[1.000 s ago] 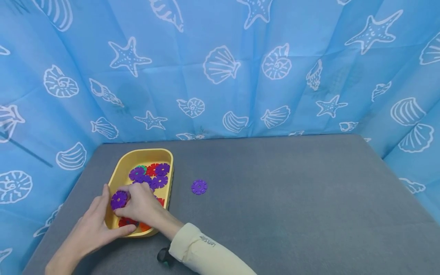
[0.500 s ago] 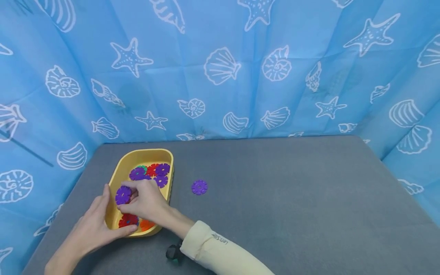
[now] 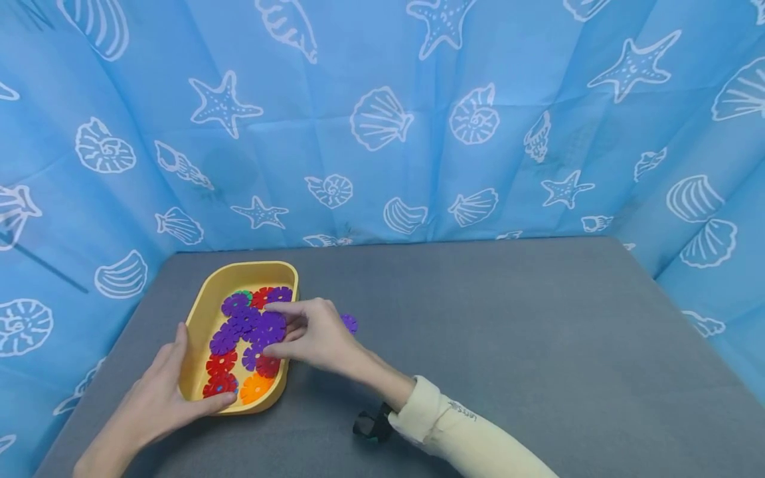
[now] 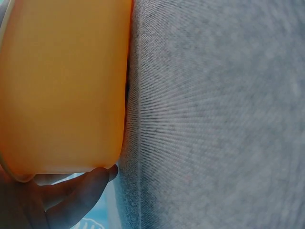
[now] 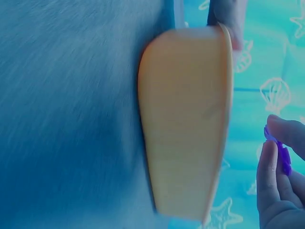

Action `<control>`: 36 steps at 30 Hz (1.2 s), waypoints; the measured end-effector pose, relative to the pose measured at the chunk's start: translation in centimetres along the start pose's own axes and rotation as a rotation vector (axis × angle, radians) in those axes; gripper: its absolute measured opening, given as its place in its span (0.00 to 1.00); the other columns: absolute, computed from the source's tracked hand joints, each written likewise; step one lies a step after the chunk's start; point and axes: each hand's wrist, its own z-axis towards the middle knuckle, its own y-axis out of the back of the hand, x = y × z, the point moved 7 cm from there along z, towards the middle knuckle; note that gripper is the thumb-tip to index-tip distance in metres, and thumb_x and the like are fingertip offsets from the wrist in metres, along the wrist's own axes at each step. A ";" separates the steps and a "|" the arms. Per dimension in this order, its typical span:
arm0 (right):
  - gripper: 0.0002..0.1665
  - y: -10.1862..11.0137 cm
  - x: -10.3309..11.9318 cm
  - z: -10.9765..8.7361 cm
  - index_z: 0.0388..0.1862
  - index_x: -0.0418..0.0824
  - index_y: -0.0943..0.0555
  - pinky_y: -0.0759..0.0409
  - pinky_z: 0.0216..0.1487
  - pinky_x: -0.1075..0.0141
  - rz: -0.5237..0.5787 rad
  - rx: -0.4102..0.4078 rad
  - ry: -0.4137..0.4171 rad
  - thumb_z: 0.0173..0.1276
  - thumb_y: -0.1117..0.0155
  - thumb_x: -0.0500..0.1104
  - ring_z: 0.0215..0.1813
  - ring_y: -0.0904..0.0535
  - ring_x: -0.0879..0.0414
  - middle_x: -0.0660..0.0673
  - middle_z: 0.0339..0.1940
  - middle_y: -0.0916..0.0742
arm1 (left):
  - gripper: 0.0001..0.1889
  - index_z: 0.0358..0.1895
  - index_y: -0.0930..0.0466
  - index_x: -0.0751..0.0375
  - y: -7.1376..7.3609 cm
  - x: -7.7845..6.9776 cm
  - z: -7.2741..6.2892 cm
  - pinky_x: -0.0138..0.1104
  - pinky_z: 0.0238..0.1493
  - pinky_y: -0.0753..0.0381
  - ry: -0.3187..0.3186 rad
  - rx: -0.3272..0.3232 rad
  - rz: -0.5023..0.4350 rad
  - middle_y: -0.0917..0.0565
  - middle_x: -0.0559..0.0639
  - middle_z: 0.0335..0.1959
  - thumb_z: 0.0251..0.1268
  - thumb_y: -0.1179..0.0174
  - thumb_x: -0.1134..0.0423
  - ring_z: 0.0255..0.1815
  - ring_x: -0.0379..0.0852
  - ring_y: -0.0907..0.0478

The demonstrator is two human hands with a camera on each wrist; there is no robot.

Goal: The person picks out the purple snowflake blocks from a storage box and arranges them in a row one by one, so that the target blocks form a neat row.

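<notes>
A yellow bin on the grey table holds several flower-shaped notched discs, in purple, red, orange and green, with a bit of blue. My left hand grips the near left corner, thumb over the near rim; in the left wrist view its fingers lie against the outer wall. Over the right rim, my right hand pinches a purple disc between thumb and fingers. The right wrist view has that disc edge-on, above the rim and apart from the bin wall.
Another purple disc lies on the table right of the bin, partly hidden behind my right hand. The grey tabletop stretches to the right. A blue curtain with shells and starfish hangs along the back and sides.
My right hand has moved right, carrying the purple disc from the bin's left side to over its right rim. The left hand has stayed on the corner.
</notes>
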 end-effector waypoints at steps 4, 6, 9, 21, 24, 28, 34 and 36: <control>0.34 2.5 -0.7 -1.1 0.65 0.39 0.18 0.14 0.40 0.75 -0.003 -0.005 -0.026 0.58 0.20 0.35 0.34 0.16 0.66 0.39 0.44 0.10 | 0.78 0.80 0.79 0.67 -0.1 0.1 0.0 0.52 0.44 0.12 0.015 0.010 -0.003 0.39 0.75 0.66 0.46 0.32 0.24 0.52 0.61 0.27; 0.35 3.8 -1.2 -1.6 0.66 0.38 0.19 0.13 0.41 0.74 -0.015 -0.006 -0.033 0.58 0.21 0.35 0.36 0.15 0.64 0.39 0.44 0.10 | 0.78 0.80 0.79 0.67 -0.1 0.2 0.1 0.54 0.46 0.12 0.018 0.015 -0.003 0.39 0.75 0.67 0.46 0.33 0.24 0.53 0.62 0.28; 0.35 5.9 -2.1 -2.3 0.65 0.36 0.19 0.13 0.42 0.73 -0.059 -0.022 -0.041 0.57 0.21 0.34 0.37 0.14 0.62 0.37 0.44 0.10 | 0.78 0.80 0.79 0.68 -0.1 0.1 0.1 0.55 0.47 0.13 0.016 0.019 -0.002 0.40 0.75 0.67 0.46 0.33 0.24 0.55 0.63 0.29; 0.35 10.5 -6.5 -4.5 0.63 0.28 0.20 0.15 0.34 0.73 -0.265 -0.036 -0.102 0.54 0.20 0.32 0.32 0.17 0.62 0.37 0.36 0.10 | 0.77 0.80 0.78 0.70 0.0 0.1 0.1 0.55 0.47 0.13 0.009 0.018 -0.004 0.40 0.76 0.67 0.48 0.33 0.25 0.55 0.64 0.29; 0.36 10.6 -7.2 -4.5 0.61 0.28 0.19 0.18 0.33 0.75 -0.347 -0.020 -0.121 0.52 0.19 0.33 0.32 0.18 0.62 0.38 0.35 0.10 | 0.77 0.80 0.78 0.70 0.0 0.2 0.1 0.55 0.46 0.13 0.014 0.015 -0.001 0.40 0.77 0.67 0.48 0.33 0.25 0.54 0.64 0.29; 0.36 10.4 -8.0 -4.2 0.61 0.29 0.18 0.19 0.32 0.75 -0.414 -0.014 -0.157 0.51 0.17 0.34 0.31 0.19 0.62 0.41 0.33 0.10 | 0.76 0.81 0.76 0.70 0.0 0.2 0.0 0.57 0.47 0.14 0.004 0.006 -0.002 0.40 0.77 0.68 0.49 0.33 0.25 0.54 0.64 0.28; 0.35 9.9 -8.5 -3.7 0.60 0.30 0.17 0.22 0.30 0.75 -0.452 -0.022 -0.188 0.52 0.17 0.36 0.29 0.21 0.63 0.43 0.31 0.11 | 0.76 0.81 0.75 0.70 0.0 0.2 0.0 0.58 0.47 0.14 -0.006 -0.001 -0.010 0.39 0.76 0.67 0.49 0.33 0.26 0.54 0.64 0.28; 0.35 9.9 -8.6 -3.6 0.60 0.31 0.17 0.22 0.29 0.74 -0.462 -0.029 -0.199 0.52 0.17 0.37 0.29 0.21 0.63 0.43 0.31 0.11 | 0.76 0.81 0.75 0.70 0.0 0.2 0.0 0.57 0.46 0.14 -0.002 0.000 -0.009 0.39 0.76 0.67 0.49 0.33 0.26 0.54 0.64 0.28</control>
